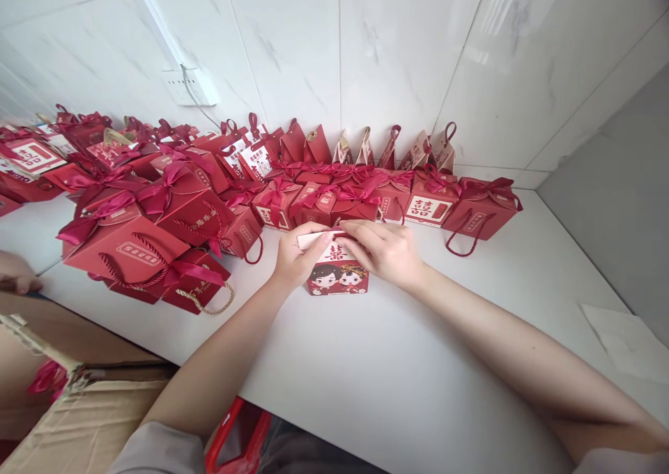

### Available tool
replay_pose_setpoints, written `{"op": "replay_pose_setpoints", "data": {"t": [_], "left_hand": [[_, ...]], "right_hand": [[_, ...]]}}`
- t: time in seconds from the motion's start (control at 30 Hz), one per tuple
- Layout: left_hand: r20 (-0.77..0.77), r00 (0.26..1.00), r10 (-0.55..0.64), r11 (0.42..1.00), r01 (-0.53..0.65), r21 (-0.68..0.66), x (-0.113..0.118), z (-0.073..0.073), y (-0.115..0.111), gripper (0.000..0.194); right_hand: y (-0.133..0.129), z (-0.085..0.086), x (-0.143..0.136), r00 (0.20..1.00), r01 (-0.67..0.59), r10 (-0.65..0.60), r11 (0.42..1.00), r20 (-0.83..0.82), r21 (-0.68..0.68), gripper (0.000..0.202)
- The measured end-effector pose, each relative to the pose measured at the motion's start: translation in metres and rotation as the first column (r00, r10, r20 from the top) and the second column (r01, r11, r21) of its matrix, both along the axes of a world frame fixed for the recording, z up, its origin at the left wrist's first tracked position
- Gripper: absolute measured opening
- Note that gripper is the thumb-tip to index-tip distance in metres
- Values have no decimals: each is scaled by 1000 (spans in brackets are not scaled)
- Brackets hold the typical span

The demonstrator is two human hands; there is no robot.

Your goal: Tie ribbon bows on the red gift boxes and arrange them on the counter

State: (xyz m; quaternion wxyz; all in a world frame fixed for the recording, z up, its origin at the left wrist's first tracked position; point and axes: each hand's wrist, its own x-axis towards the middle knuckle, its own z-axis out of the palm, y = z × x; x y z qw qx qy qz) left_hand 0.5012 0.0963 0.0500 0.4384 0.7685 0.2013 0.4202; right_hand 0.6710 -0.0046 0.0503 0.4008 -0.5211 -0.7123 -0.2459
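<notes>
A small red and white gift box (339, 279) with two cartoon figures and a red character on its front stands upright on the white table. My left hand (302, 254) grips its top left side, the thumb lying over the white upper flap. From the right, my right hand (387, 249) pinches the top edge, fingers bent over it. Both hands meet at the top of the box, and the far side of it is hidden. Just behind them stand red gift boxes (316, 204) tied with ribbon bows.
Many red boxes fill the left and back of the white table (397, 383), along a tiled wall. An open cardboard carton (99, 418) is at lower left, near another person's hand (15, 273). White paper (627, 338) lies at right. A red plastic object (237, 439) sits below the table edge.
</notes>
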Motion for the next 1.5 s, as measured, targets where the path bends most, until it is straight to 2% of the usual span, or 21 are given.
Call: {"op": "replay_pose_setpoints", "data": {"t": [0.13, 0.3, 0.37, 0.53, 0.6, 0.67, 0.73, 0.83, 0.9, 0.97, 1.07, 1.2, 1.37, 1.5], "left_hand": [[19, 1000, 1, 998, 1, -61, 0, -1, 1, 28], [9, 1000, 15, 999, -14, -53, 1, -2, 1, 29], [-4, 1000, 13, 999, -13, -33, 2, -1, 1, 27], [-15, 1000, 26, 1000, -26, -16, 3, -1, 1, 24], [-12, 999, 35, 999, -35, -15, 3, -1, 0, 23], [-8, 999, 35, 999, -35, -17, 4, -1, -1, 22], [-5, 1000, 25, 999, -25, -21, 4, -2, -2, 21], [-8, 1000, 24, 999, -24, -40, 3, -3, -1, 22], [-10, 999, 34, 997, -35, -64, 3, -3, -1, 23], [-6, 999, 38, 995, -38, -93, 3, -4, 0, 24], [0, 999, 33, 993, -33, -113, 3, -5, 0, 23], [0, 999, 35, 993, -34, -113, 3, -5, 0, 24], [-3, 999, 33, 993, -33, -115, 3, -6, 2, 26], [3, 999, 35, 995, -35, -93, 4, -6, 3, 22]], "right_hand": [[1, 7, 11, 993, -118, 119, 989, -2, -88, 26], [4, 8, 20, 947, -291, 261, 945, -187, -152, 21], [6, 4, 19, 947, -281, 252, 950, -198, -134, 19], [9, -10, 16, 980, -164, 158, 985, -121, -47, 21], [10, -15, 16, 983, -160, 159, 987, -87, -5, 22], [10, -19, 13, 975, -181, 186, 982, -125, 55, 22], [10, -23, 9, 929, -223, 237, 971, -283, 81, 21], [10, -30, 3, 772, -319, 295, 946, -563, 58, 18], [10, -35, 0, 713, -356, 295, 934, -636, 34, 18], [11, -38, 1, 720, -347, 273, 938, -638, 10, 21], [12, -39, 4, 774, -311, 268, 950, -574, 25, 24], [11, -31, 9, 818, -317, 301, 947, -490, 52, 25], [11, -23, 14, 822, -358, 301, 933, -482, -28, 40], [13, -21, 17, 888, -287, 265, 958, -377, -2, 25]]}}
